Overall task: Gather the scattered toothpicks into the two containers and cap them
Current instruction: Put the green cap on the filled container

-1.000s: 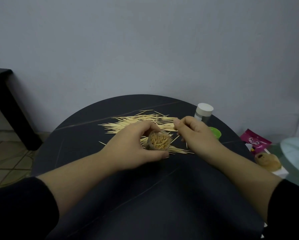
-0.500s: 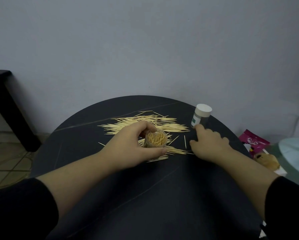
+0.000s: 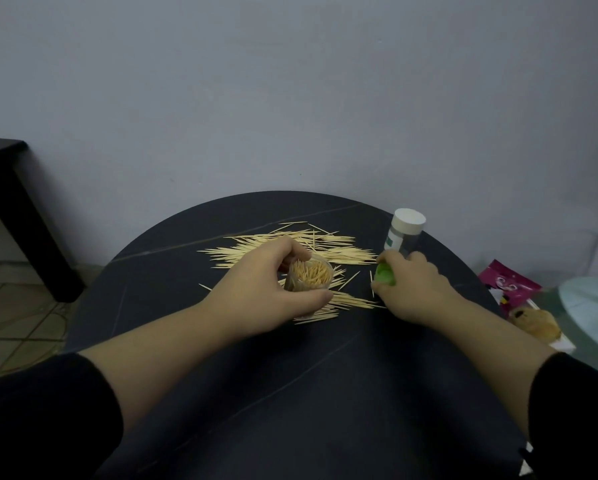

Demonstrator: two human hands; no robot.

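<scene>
The left hand (image 3: 266, 292) curls round an open jar (image 3: 309, 276) full of toothpicks, standing on the table (image 3: 290, 393). The right hand (image 3: 415, 289) grips a green cap (image 3: 385, 274) just right of it. Loose toothpicks (image 3: 290, 245) lie beyond and under both hands; a capped jar (image 3: 404, 233) stands behind the right hand.

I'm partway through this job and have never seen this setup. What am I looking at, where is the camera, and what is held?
No machine here: these are a person's two bare hands, seen from one camera worn on the head, looking forward and down. The left hand holds an open clear tub packed with toothpicks. The right hand holds a green cap. Loose toothpicks lie on the dark round table, and a white-capped bottle stands behind the right hand.
</scene>
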